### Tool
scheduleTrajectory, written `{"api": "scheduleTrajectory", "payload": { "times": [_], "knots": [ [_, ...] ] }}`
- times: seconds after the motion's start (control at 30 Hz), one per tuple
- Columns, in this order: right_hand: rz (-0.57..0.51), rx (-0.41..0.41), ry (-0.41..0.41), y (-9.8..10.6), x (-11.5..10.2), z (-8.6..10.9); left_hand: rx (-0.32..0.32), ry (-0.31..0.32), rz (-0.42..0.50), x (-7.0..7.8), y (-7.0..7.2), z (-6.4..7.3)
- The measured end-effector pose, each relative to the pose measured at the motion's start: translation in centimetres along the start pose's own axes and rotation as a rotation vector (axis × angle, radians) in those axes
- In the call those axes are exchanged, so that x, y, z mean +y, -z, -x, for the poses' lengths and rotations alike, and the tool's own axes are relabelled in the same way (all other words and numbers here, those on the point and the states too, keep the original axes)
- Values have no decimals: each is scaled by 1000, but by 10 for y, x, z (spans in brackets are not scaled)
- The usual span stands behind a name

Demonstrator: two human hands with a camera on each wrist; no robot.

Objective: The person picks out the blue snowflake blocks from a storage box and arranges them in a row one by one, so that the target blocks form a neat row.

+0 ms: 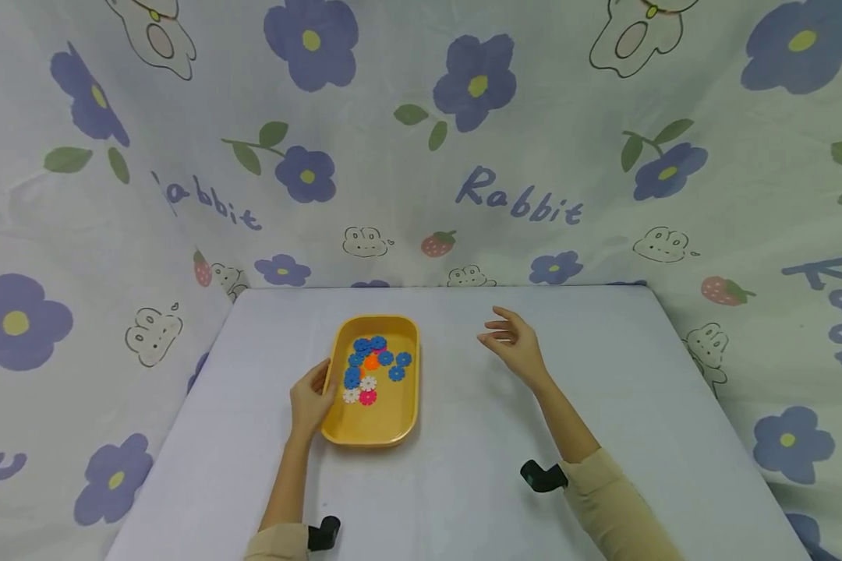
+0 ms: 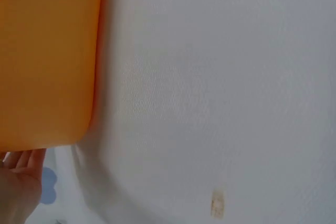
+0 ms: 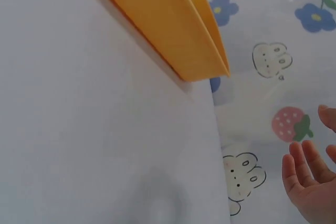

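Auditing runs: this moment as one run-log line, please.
left grip: holds yellow tray | right grip: empty, apart from tray | colorful discs: inside tray

A right hand (image 3: 315, 195), fingers (image 3: 301, 165) spread loosely, appears against a cloth (image 3: 247, 106) printed with rabbits (image 3: 270, 60), a strawberry (image 3: 286, 124) and blue flowers (image 3: 315, 18), apart from a yellow-orange tray (image 3: 163, 24) on a white table (image 3: 100, 129).

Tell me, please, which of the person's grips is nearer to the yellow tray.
Left. The left grip holds the yellow tray at its left side; the right grip is apart from it, above the table to the tray's right.
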State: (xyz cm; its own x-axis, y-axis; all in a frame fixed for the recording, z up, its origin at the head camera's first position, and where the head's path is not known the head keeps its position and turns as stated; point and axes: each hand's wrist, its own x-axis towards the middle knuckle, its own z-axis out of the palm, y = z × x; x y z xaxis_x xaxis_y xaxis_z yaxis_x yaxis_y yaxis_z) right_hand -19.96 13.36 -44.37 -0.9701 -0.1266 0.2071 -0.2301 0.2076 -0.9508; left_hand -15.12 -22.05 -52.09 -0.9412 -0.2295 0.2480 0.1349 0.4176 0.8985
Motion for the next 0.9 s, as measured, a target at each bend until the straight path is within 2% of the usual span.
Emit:
{"api": "scheduleTrajectory", "payload": {
  "times": [0.1, 0.13, 0.27, 0.43, 0.53, 0.67, 0.9],
  "knots": [
    [-67, -14, -24, -10, 3, -4, 11, 64, 44, 16, 1, 4],
    [-78, -17, -29, -14, 4, -6, 15, 73, 56, 17, 1, 4],
    [-124, -37, -42, -29, 4, -10, 16, 118, 102, 11, 1, 3],
    [-133, -71, -25, -50, 2, -15, 40, 152, 144, -11, -2, 0],
    [-150, -86, -8, -61, 2, -18, 49, 151, 140, -23, -6, -1],
    [-180, -122, 12, -80, 3, -26, 60, 148, 136, -26, -6, -1],
    [-146, -215, 58, -122, 4, -41, 84, 173, 183, -27, -6, -1]
  ]
}}
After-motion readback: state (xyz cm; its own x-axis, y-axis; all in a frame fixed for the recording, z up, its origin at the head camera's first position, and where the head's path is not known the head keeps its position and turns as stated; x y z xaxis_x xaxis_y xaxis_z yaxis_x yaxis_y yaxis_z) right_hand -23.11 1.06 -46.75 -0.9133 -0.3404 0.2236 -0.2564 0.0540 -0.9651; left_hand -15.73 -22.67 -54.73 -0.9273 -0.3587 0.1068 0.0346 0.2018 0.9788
